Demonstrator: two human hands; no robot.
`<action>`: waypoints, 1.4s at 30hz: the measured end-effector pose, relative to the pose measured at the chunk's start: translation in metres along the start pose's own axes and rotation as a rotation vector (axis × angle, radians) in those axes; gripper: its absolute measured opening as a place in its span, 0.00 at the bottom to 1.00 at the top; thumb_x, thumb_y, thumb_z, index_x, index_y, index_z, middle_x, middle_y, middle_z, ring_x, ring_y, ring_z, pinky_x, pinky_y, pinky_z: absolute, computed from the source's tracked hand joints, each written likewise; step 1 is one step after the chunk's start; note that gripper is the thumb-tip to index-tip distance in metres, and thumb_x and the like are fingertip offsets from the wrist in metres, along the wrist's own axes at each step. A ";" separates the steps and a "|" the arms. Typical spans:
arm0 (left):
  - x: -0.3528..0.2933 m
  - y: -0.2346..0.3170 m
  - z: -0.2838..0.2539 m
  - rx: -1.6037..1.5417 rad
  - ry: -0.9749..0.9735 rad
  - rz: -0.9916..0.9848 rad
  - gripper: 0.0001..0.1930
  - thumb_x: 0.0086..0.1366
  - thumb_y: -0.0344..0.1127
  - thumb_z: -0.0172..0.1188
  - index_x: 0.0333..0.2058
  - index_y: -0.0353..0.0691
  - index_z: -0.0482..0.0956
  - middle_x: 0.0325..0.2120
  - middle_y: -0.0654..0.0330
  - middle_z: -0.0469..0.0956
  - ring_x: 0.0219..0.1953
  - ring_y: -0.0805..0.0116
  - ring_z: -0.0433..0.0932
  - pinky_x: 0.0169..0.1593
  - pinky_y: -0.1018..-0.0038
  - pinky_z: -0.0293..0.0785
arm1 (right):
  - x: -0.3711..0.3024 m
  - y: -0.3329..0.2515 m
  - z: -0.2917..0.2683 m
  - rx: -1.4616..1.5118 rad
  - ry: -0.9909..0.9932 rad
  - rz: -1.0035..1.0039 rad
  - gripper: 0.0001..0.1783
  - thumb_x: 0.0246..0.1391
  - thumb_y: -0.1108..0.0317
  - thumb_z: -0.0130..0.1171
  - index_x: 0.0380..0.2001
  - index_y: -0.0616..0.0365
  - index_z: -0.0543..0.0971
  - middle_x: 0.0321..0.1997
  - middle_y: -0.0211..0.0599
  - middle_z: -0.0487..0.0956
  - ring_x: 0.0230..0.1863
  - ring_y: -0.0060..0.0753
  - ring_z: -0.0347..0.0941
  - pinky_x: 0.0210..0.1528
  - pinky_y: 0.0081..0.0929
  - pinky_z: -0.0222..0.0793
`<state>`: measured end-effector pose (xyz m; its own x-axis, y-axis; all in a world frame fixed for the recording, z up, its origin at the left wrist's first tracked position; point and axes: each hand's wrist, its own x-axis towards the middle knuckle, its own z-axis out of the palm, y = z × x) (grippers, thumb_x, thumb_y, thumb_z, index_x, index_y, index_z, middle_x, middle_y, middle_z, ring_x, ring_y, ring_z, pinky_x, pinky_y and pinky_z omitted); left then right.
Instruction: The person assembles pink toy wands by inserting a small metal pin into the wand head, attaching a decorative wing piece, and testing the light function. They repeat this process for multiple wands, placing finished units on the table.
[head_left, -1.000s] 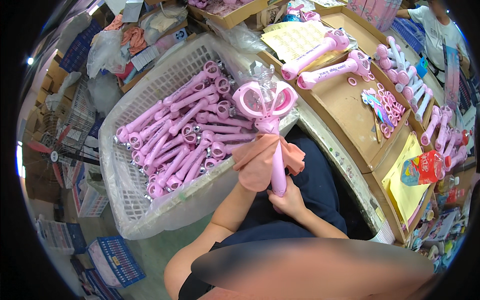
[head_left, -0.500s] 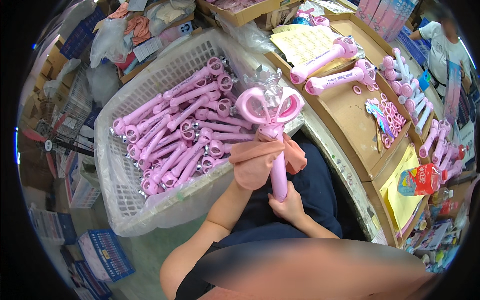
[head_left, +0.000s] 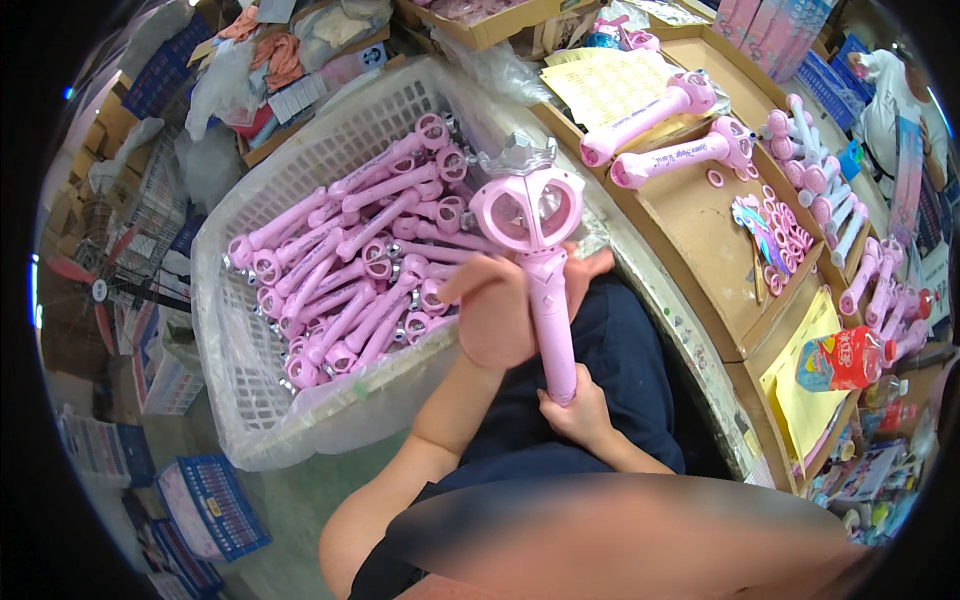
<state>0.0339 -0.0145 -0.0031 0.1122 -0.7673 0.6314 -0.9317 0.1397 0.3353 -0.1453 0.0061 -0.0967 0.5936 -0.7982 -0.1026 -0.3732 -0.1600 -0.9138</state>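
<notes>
- The white plastic basket (head_left: 250, 400) stood to the person's left, lined with clear film and filled with a pile of pink toy wands (head_left: 350, 270).
- The cardboard tray (head_left: 700, 250) lay to the right on the bench, bearing two large pink handles (head_left: 660, 135), a scatter of pink rings (head_left: 785, 225) and a sheet of coloured stickers (head_left: 748, 222).
- The pink wand (head_left: 540, 270) was held nearly upright over the lap, between basket and tray; its heart-shaped head with a silver crown (head_left: 520, 157) pointed away from the person.
- The left hand (head_left: 497, 312) lay against the upper shaft just below the head, thumb extended, fingers loosely curled about the shaft.
- The right hand (head_left: 575, 415) was closed around the lower end of the shaft.
- A red drink bottle (head_left: 840, 360) lay on yellow sheets (head_left: 800, 400) further right.
</notes>
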 end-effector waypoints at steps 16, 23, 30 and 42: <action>0.021 -0.017 -0.013 0.531 -0.092 -0.162 0.18 0.56 0.53 0.58 0.30 0.43 0.75 0.26 0.60 0.77 0.26 0.57 0.74 0.41 0.60 0.67 | 0.004 -0.019 -0.012 0.027 -0.093 0.019 0.25 0.48 0.62 0.69 0.45 0.62 0.72 0.33 0.52 0.82 0.34 0.47 0.82 0.36 0.38 0.76; -0.021 -0.077 -0.078 0.840 -0.366 -0.257 0.10 0.54 0.43 0.61 0.26 0.44 0.72 0.23 0.56 0.71 0.25 0.55 0.72 0.52 0.51 0.61 | 0.162 -0.092 -0.090 0.671 -0.063 -0.281 0.24 0.50 0.70 0.64 0.48 0.60 0.65 0.35 0.37 0.75 0.29 0.27 0.75 0.30 0.28 0.74; -0.141 -0.145 -0.157 0.671 -0.457 -0.316 0.07 0.67 0.36 0.54 0.28 0.45 0.71 0.17 0.58 0.66 0.23 0.57 0.73 0.63 0.42 0.50 | 0.418 -0.087 -0.130 0.309 0.412 -0.066 0.19 0.49 0.70 0.64 0.42 0.69 0.73 0.34 0.40 0.78 0.29 0.32 0.76 0.29 0.32 0.74; -0.156 -0.217 -0.178 0.813 -0.360 -0.543 0.08 0.52 0.35 0.56 0.20 0.37 0.77 0.20 0.53 0.76 0.32 0.50 0.76 0.52 0.55 0.65 | 0.376 -0.109 0.001 -0.583 0.308 -1.019 0.20 0.45 0.76 0.60 0.46 0.62 0.77 0.55 0.49 0.75 0.59 0.52 0.69 0.63 0.42 0.63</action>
<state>0.2803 0.1865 -0.0496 0.6004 -0.7609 0.2459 -0.7534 -0.6414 -0.1450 0.1192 -0.2755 -0.0361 0.6371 -0.2456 0.7306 -0.1461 -0.9692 -0.1984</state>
